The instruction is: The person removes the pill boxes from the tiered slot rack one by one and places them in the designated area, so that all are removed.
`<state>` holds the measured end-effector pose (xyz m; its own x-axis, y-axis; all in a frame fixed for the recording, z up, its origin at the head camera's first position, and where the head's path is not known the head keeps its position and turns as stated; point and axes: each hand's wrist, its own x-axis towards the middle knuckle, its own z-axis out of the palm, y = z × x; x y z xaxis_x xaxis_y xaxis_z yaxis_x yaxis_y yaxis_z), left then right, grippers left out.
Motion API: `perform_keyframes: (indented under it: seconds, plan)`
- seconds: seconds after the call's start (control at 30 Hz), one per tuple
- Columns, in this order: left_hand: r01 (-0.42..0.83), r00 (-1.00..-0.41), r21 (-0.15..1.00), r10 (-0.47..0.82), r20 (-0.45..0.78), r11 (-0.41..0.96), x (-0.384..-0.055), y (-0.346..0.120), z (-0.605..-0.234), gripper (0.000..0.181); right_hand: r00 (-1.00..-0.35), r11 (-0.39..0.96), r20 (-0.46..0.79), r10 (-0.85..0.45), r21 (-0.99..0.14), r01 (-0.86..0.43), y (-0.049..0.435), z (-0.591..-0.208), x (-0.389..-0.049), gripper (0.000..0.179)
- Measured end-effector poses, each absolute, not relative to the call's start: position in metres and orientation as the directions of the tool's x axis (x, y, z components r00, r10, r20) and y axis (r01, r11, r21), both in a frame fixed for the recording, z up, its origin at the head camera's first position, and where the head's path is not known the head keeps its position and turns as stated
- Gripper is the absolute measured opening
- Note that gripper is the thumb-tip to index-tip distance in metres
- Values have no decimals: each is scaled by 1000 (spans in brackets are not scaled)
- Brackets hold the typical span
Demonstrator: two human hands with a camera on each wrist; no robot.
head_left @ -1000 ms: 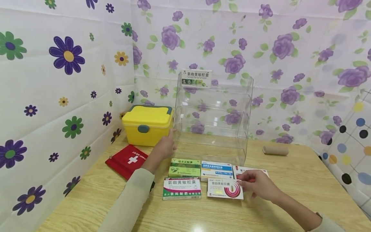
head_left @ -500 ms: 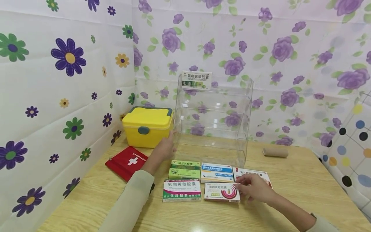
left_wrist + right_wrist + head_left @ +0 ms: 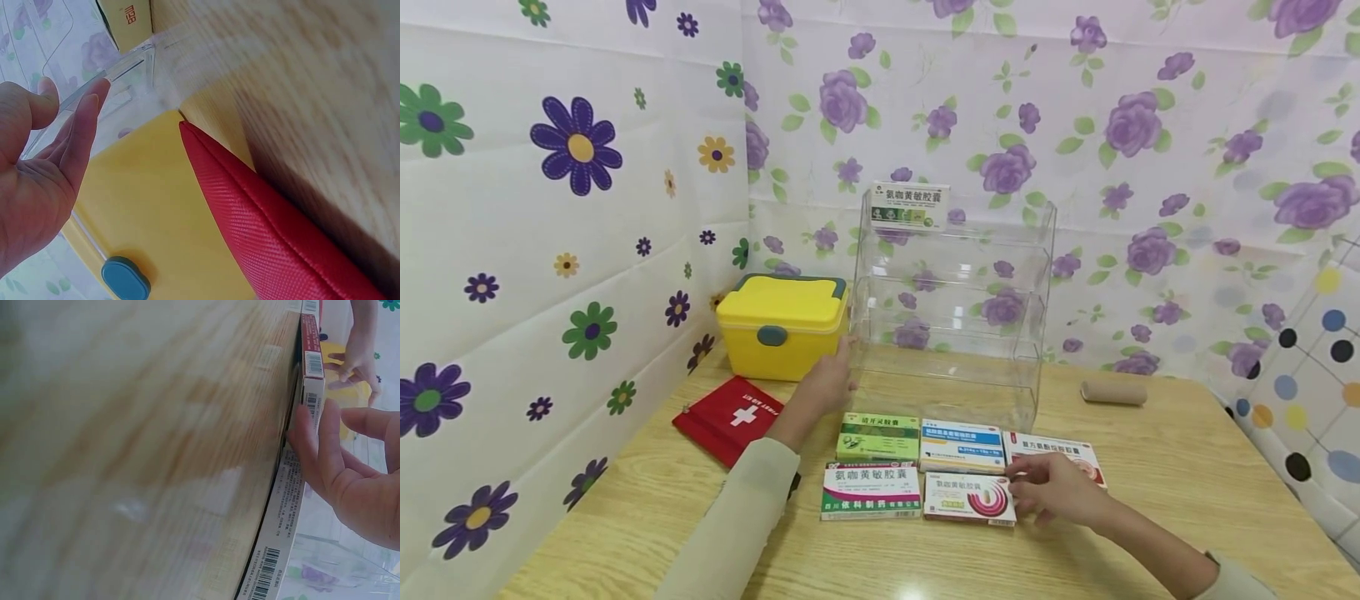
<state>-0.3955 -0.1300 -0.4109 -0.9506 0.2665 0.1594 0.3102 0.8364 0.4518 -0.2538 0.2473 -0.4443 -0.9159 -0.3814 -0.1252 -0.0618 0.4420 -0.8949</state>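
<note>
My right hand (image 3: 1060, 490) is at the right end of a white capsule box with a pink ring print (image 3: 968, 497), its fingertips right at the box's end; the box lies flat on the table. In the right wrist view, the right fingers (image 3: 331, 447) are gently bent beside the box's barcoded end (image 3: 312, 394). A white-and-red medicine box (image 3: 1052, 450) lies partly behind that hand. My left hand (image 3: 827, 382) reaches to the left side of a clear acrylic display rack (image 3: 951, 362), its fingers extended along the rack's edge in the left wrist view.
On the rack's top tier stands a white-and-green capsule box (image 3: 910, 206). A green box (image 3: 878, 436), a blue-and-white box (image 3: 961, 446) and a pink-and-green box (image 3: 871, 490) lie before it. Left are a yellow case (image 3: 782, 333) and a red first aid pouch (image 3: 730, 417). Right is a cardboard tube (image 3: 1113, 392).
The ring-print box has moved left and slightly down, from tilted in my right fingers to flat beside the pink-and-green box. My right hand shifted left with it; the left hand stayed at the rack.
</note>
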Motion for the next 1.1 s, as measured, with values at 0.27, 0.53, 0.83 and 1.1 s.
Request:
perform_keyframes:
  seconds: [0.27, 0.53, 0.83, 1.1]
  plan:
    - [309, -951, 455, 262, 164, 835, -396, -130, -411, 85, -903, 418, -131, -410, -907, -59, 248, -445, -253, 39]
    - [309, -951, 450, 259, 170, 838, -394, -129, -410, 86, -915, 515, -110, -389, -849, -117, 255, -429, -258, 44]
    - [305, -952, 439, 253, 174, 845, -392, -129, -409, 85, -961, 548, 77, -265, -808, -216, 259, -394, -280, 39]
    - [309, -951, 431, 262, 166, 848, -393, -129, -409, 87, -975, 535, 110, -193, -821, -199, 252, -378, -293, 46]
